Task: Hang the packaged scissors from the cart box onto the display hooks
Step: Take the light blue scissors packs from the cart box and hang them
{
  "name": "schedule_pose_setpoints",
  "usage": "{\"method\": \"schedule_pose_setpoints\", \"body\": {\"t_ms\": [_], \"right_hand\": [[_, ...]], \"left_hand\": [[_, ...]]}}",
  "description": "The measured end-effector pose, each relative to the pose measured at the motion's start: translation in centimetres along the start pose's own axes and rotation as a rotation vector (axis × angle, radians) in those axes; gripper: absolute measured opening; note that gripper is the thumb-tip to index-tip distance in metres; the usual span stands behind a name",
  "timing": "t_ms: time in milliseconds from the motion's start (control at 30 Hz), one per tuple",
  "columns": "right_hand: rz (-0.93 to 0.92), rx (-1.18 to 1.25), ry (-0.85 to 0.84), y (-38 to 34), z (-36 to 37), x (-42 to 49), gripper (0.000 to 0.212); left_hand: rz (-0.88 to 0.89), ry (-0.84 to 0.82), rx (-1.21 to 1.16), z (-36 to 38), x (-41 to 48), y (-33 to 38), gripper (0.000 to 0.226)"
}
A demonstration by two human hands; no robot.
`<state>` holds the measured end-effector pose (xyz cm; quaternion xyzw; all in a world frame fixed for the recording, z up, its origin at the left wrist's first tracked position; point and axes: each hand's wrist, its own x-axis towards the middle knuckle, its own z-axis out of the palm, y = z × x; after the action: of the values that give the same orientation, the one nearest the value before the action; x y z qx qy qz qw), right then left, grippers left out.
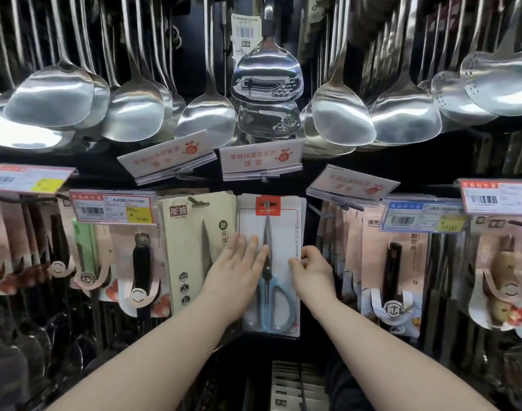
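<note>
Your left hand (239, 264) lay flat with straight fingers on the white-carded blue-handled scissors pack (279, 232), which hung on the middle display hook (266, 203); your right hand (311, 269) pinched its right edge.

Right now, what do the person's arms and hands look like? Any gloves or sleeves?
No gloves and no sleeves in sight. The left forearm and right forearm are bare as far as the picture shows. The left hand and right hand show no rings, and neither wrist has a watch or bracelet.
</note>
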<state>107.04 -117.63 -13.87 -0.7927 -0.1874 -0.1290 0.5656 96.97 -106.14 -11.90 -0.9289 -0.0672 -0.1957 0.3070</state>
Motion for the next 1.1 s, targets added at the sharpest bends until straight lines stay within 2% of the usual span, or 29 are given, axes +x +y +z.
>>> {"method": "schedule_pose_setpoints", "body": {"t_ms": [167, 433, 567, 667, 767, 900, 1100], "right_hand": [[0.032, 0.004, -0.036, -0.3, 0.2, 0.2, 0.002], [0.02, -0.065, -0.048, -0.9, -1.7, -0.3, 0.022], [-0.061, -0.323, -0.11, -1.5, -3.2, -1.6, 0.04], [-0.265, -0.679, -0.17, -1.7, -4.4, -3.1, 0.049], [-0.417, -0.924, -0.285, -1.6, -5.6, -4.4, 0.059], [-0.43, -1.055, -0.365, -1.3, -6.5, -6.2, 0.063], [-0.388, -1.076, -0.385, -2.0, -8.1, -10.7, 0.065]], "left_hand": [[-0.005, -0.011, 0.021, 0.3, 0.4, -0.1, 0.061], [0.018, -0.059, 0.032, -0.1, -1.0, 0.0, 0.069], [0.008, -0.082, 0.01, -0.8, -2.1, 0.5, 0.077], [-0.037, -0.113, -0.06, -1.6, -2.9, 1.1, 0.081], [-0.119, -0.165, -0.183, -2.3, -3.7, 2.0, 0.085], [-0.194, -0.21, -0.296, -2.8, -5.3, 2.7, 0.086], [-0.125, -0.231, -0.307, -4.0, -9.0, 2.8, 0.09]]}}
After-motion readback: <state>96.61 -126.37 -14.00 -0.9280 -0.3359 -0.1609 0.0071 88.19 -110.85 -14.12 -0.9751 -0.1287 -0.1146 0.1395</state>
